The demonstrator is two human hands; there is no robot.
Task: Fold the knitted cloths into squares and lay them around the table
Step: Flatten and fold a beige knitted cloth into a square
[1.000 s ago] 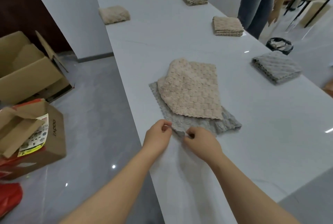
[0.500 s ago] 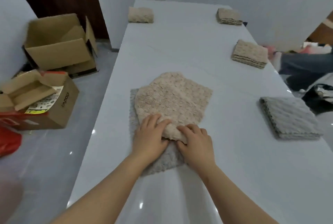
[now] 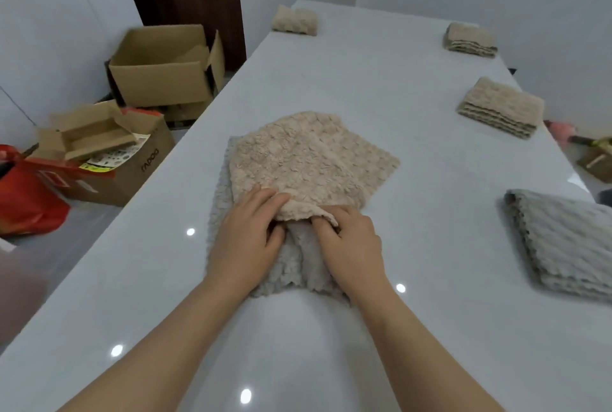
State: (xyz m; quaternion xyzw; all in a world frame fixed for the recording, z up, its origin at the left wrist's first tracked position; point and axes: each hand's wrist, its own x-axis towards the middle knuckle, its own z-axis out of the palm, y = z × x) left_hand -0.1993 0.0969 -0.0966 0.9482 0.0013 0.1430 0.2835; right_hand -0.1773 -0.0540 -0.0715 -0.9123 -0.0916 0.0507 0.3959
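loosely, nubbly beige cloth (image 3: 308,159) overlies fluffy grey cloth (image 3: 294,264).

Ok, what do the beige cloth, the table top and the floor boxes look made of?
Beige cloth: soft knitted yarn, matte, bumpy nubbed surface. Table top: hard, glossy, perhaps stone or laminate; it mirrors light spots. Boxes: brown cardboard, matte, with creased flaps.
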